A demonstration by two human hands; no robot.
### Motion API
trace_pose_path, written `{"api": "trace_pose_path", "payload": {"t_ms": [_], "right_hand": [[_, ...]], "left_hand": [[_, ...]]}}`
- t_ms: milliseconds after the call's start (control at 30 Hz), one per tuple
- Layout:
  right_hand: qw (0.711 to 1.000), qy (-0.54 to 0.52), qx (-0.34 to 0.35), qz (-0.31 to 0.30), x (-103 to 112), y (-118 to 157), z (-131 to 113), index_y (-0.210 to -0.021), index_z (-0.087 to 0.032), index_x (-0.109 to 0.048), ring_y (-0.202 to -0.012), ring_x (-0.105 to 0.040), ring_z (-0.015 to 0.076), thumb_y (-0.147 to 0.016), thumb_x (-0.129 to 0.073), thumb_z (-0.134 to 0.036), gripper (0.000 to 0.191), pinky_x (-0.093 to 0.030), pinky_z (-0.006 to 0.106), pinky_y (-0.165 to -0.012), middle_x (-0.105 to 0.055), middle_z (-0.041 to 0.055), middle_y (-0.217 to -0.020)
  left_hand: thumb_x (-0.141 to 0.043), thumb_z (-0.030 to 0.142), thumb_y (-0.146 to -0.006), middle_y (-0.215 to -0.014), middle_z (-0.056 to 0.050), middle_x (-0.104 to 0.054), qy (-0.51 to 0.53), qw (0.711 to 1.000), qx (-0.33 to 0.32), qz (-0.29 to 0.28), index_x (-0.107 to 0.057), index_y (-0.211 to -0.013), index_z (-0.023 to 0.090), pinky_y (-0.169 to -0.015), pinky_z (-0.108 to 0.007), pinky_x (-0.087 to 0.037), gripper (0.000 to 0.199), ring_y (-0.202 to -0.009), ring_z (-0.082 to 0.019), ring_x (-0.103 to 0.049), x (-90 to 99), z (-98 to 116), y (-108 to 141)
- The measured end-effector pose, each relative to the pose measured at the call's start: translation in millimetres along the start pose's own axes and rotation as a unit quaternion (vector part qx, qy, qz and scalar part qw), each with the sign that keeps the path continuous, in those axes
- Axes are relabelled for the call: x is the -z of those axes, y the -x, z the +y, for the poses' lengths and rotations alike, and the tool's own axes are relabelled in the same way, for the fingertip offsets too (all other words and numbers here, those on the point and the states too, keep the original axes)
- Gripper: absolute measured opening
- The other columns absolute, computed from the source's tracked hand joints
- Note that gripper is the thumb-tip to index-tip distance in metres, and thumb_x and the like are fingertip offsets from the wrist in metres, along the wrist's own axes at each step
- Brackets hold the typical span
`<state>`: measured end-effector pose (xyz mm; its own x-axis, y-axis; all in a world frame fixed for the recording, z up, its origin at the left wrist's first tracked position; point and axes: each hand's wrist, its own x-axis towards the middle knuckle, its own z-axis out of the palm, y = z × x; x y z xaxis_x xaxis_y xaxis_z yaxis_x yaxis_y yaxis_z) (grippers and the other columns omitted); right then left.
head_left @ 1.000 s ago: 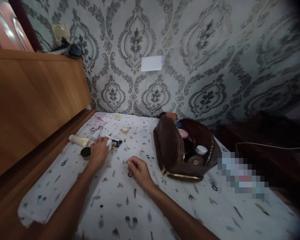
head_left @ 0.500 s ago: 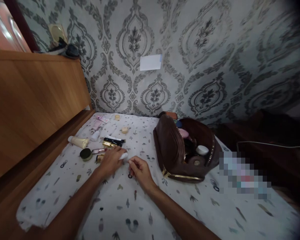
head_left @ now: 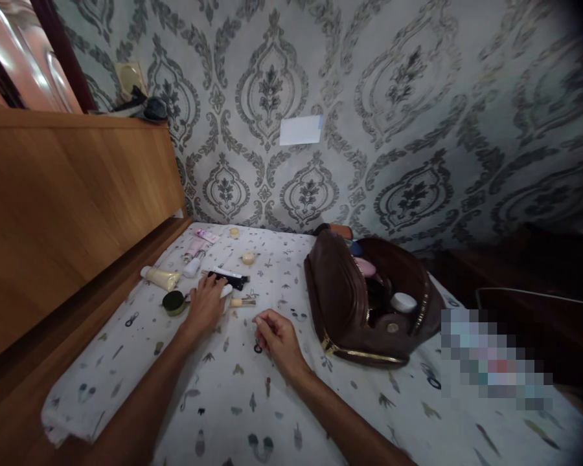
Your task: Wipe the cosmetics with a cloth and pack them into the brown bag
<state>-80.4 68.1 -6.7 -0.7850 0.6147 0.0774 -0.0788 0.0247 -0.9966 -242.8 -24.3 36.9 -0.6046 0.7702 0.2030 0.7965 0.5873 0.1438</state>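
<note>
My left hand (head_left: 205, 304) lies over a group of cosmetics, fingers reaching to a black tube (head_left: 229, 279). A small white round-ended piece (head_left: 227, 291) sticks out from its thumb side, apparently held. Just right of it lies a small slim beige-and-brown item (head_left: 243, 302). A dark green round jar (head_left: 173, 303) stands left of the hand, and a cream tube with a white cap (head_left: 161, 278) lies behind the jar. My right hand (head_left: 279, 340) hovers in front with curled, pinched fingers; what they hold, if anything, I cannot make out.
A brown cosmetic bag (head_left: 337, 291) stands unzipped at right, with a white-lidded jar (head_left: 403, 302) and a pink item (head_left: 365, 266) inside. Pink tubes (head_left: 194, 249) and two small cream pieces lie at the back. A wooden cabinet (head_left: 78, 220) borders the left side.
My left hand has moved left and away from my right hand, with the white piece along. The slim beige-and-brown item now shows beside it. My right hand has barely moved.
</note>
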Motion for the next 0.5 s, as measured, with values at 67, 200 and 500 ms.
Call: {"api": "trace_pose_path", "payload": {"t_ms": [67,200,500], "right_hand": [[1.000,0.000,0.001,0.000,-0.2,0.0,-0.7,-0.072,-0.019,-0.054,-0.043,-0.040,0.0074,-0.083,-0.056,-0.048,0.031,-0.026,0.019,-0.039,-0.050,-0.0038,-0.055],[1.000,-0.001,0.007,0.000,-0.6,-0.5,-0.7,-0.071,-0.019,-0.054,-0.043,-0.040,0.0076,-0.082,-0.057,-0.049,0.032,-0.026,0.020,-0.039,-0.050,-0.0039,-0.054],[1.000,-0.016,-0.006,0.008,-0.6,-0.7,-1.1,-0.073,-0.019,-0.055,-0.044,-0.042,0.0079,-0.080,-0.059,-0.052,0.035,-0.028,0.020,-0.040,-0.052,-0.0035,-0.056]], "left_hand": [[-0.046,0.016,-0.091,-0.137,-0.014,-0.052,0.009,1.000,-0.009,-0.007,-0.056,-0.127,0.022,-0.095,-0.052,-0.044,0.038,-0.130,-0.034,-0.041,-0.6,-0.8,0.4],[-0.049,0.017,-0.090,-0.128,-0.008,-0.059,0.027,0.998,-0.053,-0.019,-0.058,-0.124,0.023,-0.098,-0.043,-0.044,0.036,-0.122,-0.028,-0.046,1.3,6.2,3.0],[-0.050,0.009,-0.085,-0.128,-0.008,-0.061,0.055,0.994,-0.092,-0.012,-0.059,-0.121,0.022,-0.101,-0.042,-0.039,0.039,-0.124,-0.027,-0.047,-1.6,14.3,6.5]]}}
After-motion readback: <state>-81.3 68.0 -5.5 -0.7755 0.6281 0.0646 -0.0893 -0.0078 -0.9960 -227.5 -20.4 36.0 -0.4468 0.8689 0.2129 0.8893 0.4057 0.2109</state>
